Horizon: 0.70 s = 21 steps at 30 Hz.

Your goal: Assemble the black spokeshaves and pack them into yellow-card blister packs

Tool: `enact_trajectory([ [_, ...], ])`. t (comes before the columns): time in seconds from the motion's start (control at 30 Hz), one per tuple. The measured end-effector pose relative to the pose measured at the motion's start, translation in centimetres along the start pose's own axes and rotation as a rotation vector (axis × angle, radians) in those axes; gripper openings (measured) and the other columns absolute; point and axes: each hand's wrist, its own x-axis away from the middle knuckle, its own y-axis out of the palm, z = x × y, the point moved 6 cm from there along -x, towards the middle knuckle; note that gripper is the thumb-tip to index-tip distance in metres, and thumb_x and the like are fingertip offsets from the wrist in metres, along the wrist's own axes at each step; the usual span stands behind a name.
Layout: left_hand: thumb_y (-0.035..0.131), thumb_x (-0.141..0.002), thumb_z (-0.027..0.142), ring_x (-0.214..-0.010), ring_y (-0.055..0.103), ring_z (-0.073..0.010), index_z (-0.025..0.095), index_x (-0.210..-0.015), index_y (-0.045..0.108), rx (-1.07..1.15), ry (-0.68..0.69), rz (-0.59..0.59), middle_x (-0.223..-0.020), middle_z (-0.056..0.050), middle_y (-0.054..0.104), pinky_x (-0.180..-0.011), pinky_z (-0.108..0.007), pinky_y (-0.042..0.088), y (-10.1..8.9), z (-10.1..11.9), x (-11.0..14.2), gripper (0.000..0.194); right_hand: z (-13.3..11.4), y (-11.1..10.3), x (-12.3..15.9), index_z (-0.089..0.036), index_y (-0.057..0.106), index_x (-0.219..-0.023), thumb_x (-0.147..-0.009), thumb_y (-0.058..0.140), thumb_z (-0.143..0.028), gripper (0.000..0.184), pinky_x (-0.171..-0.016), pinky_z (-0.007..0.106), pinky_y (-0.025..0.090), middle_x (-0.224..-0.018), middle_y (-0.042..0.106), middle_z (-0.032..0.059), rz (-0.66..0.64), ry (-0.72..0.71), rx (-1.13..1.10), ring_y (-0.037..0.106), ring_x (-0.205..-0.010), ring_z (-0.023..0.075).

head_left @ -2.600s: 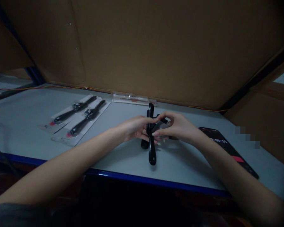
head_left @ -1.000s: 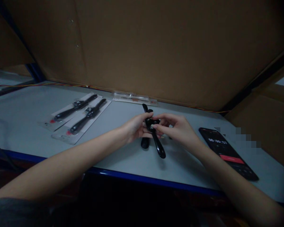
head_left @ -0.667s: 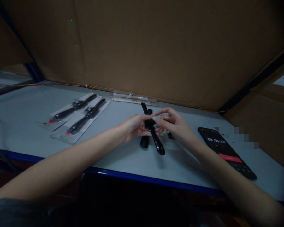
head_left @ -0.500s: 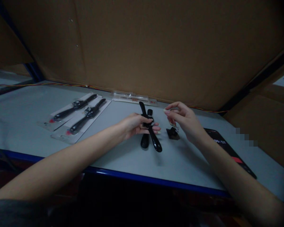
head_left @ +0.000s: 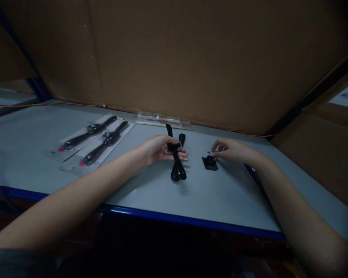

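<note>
Over grey tabletop [head_left: 220, 200], left hand [head_left: 158, 148] pinches black two-handled tool [head_left: 174, 148]; right of it, right hand [head_left: 232, 150] pinches small silvery piece [head_left: 211, 152], which slackening could drop.

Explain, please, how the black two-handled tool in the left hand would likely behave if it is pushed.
The black two-handled tool is probably stiff, since its handles extend past the left hand without drooping. Their faint shine suggests they could be a little slippery. On the table, their rounded shape might let it roll slightly.
</note>
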Motion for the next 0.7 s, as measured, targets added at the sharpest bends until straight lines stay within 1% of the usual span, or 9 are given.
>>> enact_trajectory([
  [0.13,0.051,-0.075,0.011,-0.077,0.065,-0.0215,-0.009,-0.119,0.041,-0.027,0.007,-0.029,-0.093,-0.020,0.065,-0.082,-0.035,0.048,0.1,-0.2,0.0,0.049,0.7,0.6,-1.0,-0.018,0.058,-0.075,-0.065,0.061,-0.037,0.022,-0.054,0.027,0.039,-0.071,0.062,0.0050,0.024,0.005,-0.012,0.056,-0.064,0.0176],
  [0.23,0.052,-0.074,0.011,-0.077,0.065,-0.0220,-0.008,-0.118,0.042,-0.040,0.005,-0.042,-0.093,-0.020,0.065,-0.082,-0.035,0.047,0.1,-0.4,-0.1,0.049,0.6,0.4,-1.2,-0.018,0.056,-0.075,-0.063,0.062,-0.037,0.023,-0.053,0.027,0.039,-0.069,0.062,0.0043,0.069,0.003,-0.045,0.057,-0.064,0.0179],
  [0.37,0.050,-0.075,0.015,-0.077,0.066,-0.0233,-0.007,-0.114,0.046,-0.032,-0.016,-0.055,-0.092,-0.020,0.065,-0.082,-0.036,0.048,0.1,-0.6,-0.4,0.045,-0.7,-0.4,-0.6,-0.020,0.056,-0.070,-0.060,0.065,-0.035,0.021,-0.052,0.026,0.040,-0.064,0.062,0.0020,0.162,-0.030,-0.063,0.059,-0.060,0.0167],
  [0.5,0.048,-0.077,0.016,-0.077,0.066,-0.0236,-0.005,-0.105,0.049,-0.017,-0.051,-0.065,-0.090,-0.020,0.065,-0.081,-0.036,0.048,0.5,-0.9,-0.3,0.035,-2.2,-1.5,0.3,-0.020,0.059,-0.069,-0.062,0.065,-0.034,0.017,-0.051,0.026,0.040,-0.064,0.064,0.0027,0.264,-0.054,-0.036,0.060,-0.059,0.0171],
  [0.63,0.055,-0.070,0.006,-0.075,0.067,-0.0229,0.000,-0.092,0.052,-0.092,0.016,-0.096,-0.092,-0.020,0.064,-0.081,-0.038,0.049,1.0,-0.8,0.0,0.023,-3.3,-2.5,1.0,-0.019,0.061,-0.071,-0.065,0.064,-0.033,0.016,-0.055,0.028,0.044,-0.068,0.066,0.0050,0.372,-0.100,-0.113,0.062,-0.063,0.0186],
  [0.7,0.060,-0.065,0.001,-0.074,0.067,-0.0231,0.003,-0.085,0.051,-0.108,0.062,-0.120,-0.089,-0.020,0.064,-0.080,-0.041,0.049,1.2,-0.9,0.1,0.022,-4.1,-2.7,1.5,-0.018,0.062,-0.073,-0.065,0.065,-0.032,0.016,-0.056,0.028,0.045,-0.070,0.066,0.0050,0.404,-0.136,-0.202,0.063,-0.064,0.0187],
])
